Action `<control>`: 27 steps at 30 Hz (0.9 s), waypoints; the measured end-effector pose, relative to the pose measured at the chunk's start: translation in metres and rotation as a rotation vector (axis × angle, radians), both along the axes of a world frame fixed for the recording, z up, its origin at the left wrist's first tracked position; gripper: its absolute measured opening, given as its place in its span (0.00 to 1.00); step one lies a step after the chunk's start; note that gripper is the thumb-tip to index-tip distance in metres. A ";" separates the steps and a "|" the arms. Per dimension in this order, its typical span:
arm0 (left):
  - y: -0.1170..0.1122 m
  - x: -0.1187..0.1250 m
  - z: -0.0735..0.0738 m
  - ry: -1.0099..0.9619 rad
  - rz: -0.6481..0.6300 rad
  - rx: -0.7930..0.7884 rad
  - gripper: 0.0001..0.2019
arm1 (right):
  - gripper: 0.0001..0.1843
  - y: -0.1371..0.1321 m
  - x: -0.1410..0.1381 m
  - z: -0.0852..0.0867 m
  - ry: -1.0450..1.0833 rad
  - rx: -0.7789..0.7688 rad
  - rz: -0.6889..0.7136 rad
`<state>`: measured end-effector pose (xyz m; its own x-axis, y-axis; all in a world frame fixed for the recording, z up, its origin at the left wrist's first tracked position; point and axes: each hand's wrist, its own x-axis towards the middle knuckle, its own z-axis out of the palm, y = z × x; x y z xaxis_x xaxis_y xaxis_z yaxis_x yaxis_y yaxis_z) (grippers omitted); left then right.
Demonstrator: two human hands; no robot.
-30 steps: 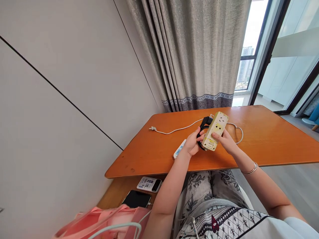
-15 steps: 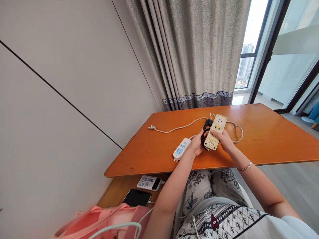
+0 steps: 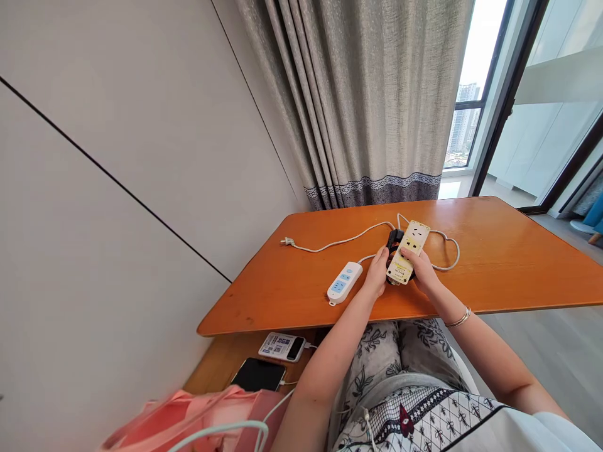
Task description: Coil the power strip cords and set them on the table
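Both my hands hold a cream-yellow power strip [image 3: 406, 252] low over the orange wooden table [image 3: 509, 263]. My left hand [image 3: 377, 274] grips its left side, fingers curled round it and the black coiled cord [image 3: 392, 242] beside it. My right hand [image 3: 421, 269] grips the right side, thumb on the strip's face. A white power strip with blue sockets [image 3: 345, 282] lies on the table just left of my left hand. Its white cable [image 3: 339, 242] runs back to a plug at the far left.
A curtain [image 3: 367, 100] hangs behind the table, with a window and a glass door to the right. A power bank [image 3: 282, 346] and a dark phone [image 3: 258, 375] lie on a lower shelf at the left. Pink cloth [image 3: 198, 420] and a white cable sit at the bottom left.
My hands have lowered the cream power strip from a raised, tilted hold down towards the table top and slightly away from me. The white power strip has come into full view.
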<state>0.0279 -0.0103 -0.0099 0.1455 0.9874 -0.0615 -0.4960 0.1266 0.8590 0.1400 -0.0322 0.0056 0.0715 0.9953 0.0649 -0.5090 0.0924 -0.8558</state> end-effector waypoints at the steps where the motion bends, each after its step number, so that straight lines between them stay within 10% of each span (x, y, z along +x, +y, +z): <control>1: 0.000 0.000 0.000 -0.006 -0.003 0.015 0.18 | 0.23 -0.001 0.000 0.000 0.006 0.002 -0.007; 9: -0.001 -0.004 0.001 0.071 0.018 0.078 0.20 | 0.25 0.000 -0.001 -0.003 0.016 0.023 0.000; 15: -0.005 -0.015 0.009 0.205 -0.225 0.240 0.31 | 0.26 0.003 0.004 -0.008 -0.010 -0.013 0.020; 27: 0.001 -0.019 0.003 0.107 -0.279 0.039 0.24 | 0.18 0.018 0.037 0.007 -0.104 -0.046 0.192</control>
<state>0.0090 -0.0097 -0.0065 0.4065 0.9120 -0.0542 -0.3528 0.2114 0.9115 0.1773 -0.0146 0.0124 -0.1242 0.9921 0.0164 -0.4227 -0.0380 -0.9055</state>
